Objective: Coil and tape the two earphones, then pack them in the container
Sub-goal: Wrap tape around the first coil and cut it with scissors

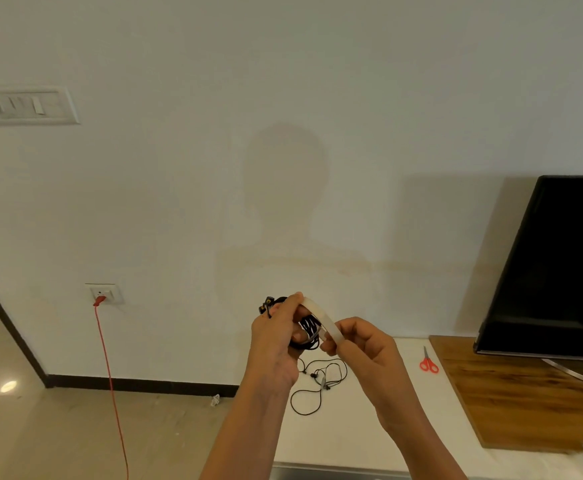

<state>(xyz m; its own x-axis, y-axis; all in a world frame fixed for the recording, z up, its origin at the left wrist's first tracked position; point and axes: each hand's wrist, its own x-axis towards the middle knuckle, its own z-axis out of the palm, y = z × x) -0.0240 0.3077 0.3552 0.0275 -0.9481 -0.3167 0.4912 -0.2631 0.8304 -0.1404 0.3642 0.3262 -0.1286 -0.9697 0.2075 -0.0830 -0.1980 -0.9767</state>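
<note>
My left hand holds a coiled black earphone up in front of the wall, its earbuds sticking out above my fingers. My right hand grips a roll of whitish tape, which arcs over the coil and touches my left thumb. A second black earphone lies uncoiled on the white table below my hands. No container is in view.
Red-handled scissors lie on the table to the right. A wooden board carries a dark TV screen at far right. A red cable hangs from a wall socket down to the floor at left.
</note>
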